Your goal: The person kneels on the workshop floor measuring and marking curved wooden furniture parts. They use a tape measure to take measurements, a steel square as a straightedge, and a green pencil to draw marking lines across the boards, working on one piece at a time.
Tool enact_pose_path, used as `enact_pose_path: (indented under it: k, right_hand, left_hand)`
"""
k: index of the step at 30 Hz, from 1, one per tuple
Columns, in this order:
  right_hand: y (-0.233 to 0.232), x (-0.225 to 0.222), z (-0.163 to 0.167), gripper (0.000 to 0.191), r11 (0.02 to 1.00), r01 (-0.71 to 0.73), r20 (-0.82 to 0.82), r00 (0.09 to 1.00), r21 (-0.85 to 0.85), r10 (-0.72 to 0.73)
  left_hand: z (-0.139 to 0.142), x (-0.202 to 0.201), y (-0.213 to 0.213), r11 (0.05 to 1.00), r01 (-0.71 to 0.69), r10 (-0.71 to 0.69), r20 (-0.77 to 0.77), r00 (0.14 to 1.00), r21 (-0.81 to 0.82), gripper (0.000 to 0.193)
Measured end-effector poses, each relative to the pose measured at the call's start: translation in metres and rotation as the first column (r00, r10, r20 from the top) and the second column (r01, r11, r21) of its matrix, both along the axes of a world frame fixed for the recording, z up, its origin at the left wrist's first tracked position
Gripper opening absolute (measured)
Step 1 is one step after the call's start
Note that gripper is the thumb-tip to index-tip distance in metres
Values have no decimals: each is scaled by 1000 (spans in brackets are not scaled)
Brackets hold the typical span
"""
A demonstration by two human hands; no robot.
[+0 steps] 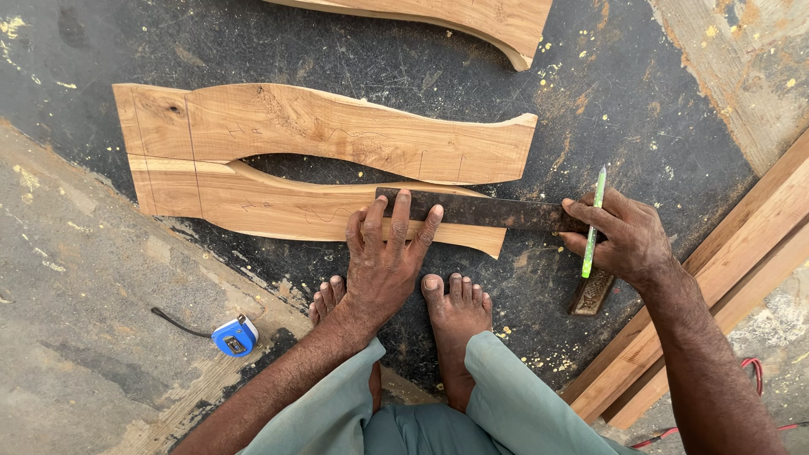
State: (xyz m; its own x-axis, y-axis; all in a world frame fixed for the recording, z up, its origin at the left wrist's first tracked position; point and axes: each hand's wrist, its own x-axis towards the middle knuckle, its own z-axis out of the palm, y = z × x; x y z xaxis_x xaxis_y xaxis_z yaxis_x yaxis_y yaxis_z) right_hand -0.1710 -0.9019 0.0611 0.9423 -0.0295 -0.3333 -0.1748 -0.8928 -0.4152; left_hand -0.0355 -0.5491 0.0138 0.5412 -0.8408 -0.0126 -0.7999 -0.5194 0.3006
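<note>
The dark metal square (480, 211) lies flat across the nearer curved wooden piece (278, 206), its blade running from the left fingers over to the right ones. The left hand (388, 253) presses down on it, fingers (401, 211) spread wide and flat. The right hand (619, 236) steadies the far end, fingers closed round a green pencil (592, 223), tip up. This looks like the marking step; the next move calls for holding the blade dead still while the pencil comes down along its edge. Count them: three curved wooden pieces, the second (337, 131) just beyond the fingers, the third (472, 18) farther off. One blue tape measure (234, 336) sits on the floor (84, 278) behind the left hand, and two bare feet (455, 307) below.
</note>
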Motion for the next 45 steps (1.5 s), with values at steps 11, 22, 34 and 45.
enact_pose_path:
  k: [11,22,34,45]
  right_hand:
    - [2,1,4,58,1000,11,14,1000,6,-11]
    - [1,-1,0,59,1000,-6,37,999,16,5]
    - [0,-2,1,57,1000,-4,40,999,18,3]
    - [2,3,7,56,1000,-6,2,1000,-11,6]
  left_hand:
    - [2,-1,-1,999,6,-6,-4,1000,43,68]
    - [2,0,-1,999,6,-6,-11,1000,48,68]
    - [4,-2,-2,998,7,-7,1,1000,63,68]
    - [9,-1,-4,997,12,-14,17,1000,76,66]
